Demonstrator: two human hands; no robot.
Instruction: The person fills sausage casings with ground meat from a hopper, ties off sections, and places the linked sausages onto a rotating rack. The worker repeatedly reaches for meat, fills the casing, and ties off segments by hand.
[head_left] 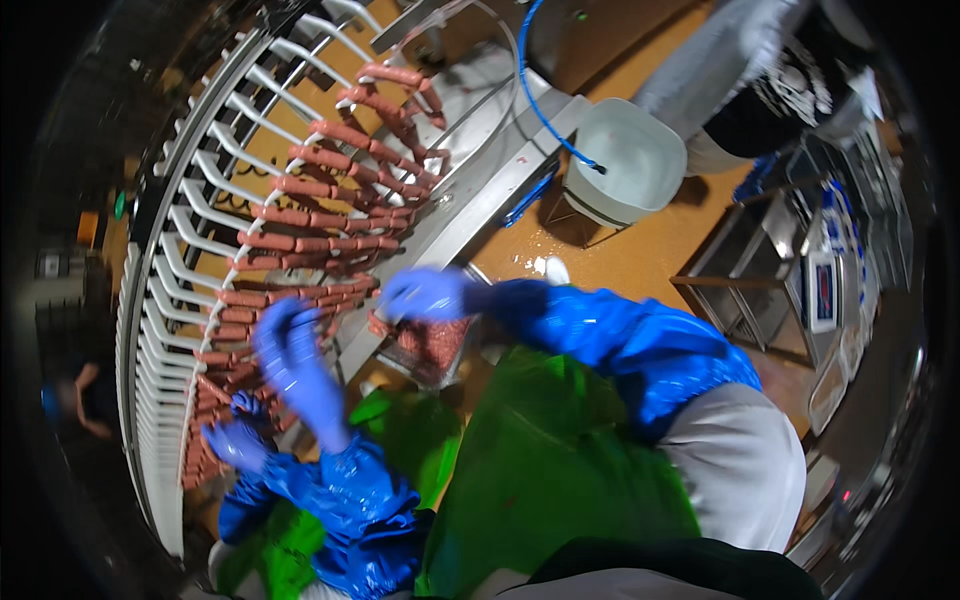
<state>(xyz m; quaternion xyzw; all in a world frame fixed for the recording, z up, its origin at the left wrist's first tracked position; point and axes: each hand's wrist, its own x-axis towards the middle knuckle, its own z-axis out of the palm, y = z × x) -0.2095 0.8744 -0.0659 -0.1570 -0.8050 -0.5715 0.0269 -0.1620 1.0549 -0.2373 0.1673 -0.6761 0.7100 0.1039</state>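
Strings of pink linked sausages (330, 215) hang on white hooks along a long curved metal rack (195, 200). My left hand (298, 365), in a blue-purple glove, is raised beside the lower strings; motion blur hides whether its fingers grip. My right hand (420, 295), gloved alike, has curled fingers near the ends of the sausages, above a metal tray of pink meat (430, 350); what it holds is unclear. A co-worker's gloved hand (235, 445) is at the hanging sausages below my left hand.
A steel ledge (470, 200) runs beside the rack. Beyond it stand a pale tub (625, 160) with a blue hose (545, 120) and a metal trolley (745, 270). Another person (760, 90) is at the upper right, and one more (95, 395) at the far left.
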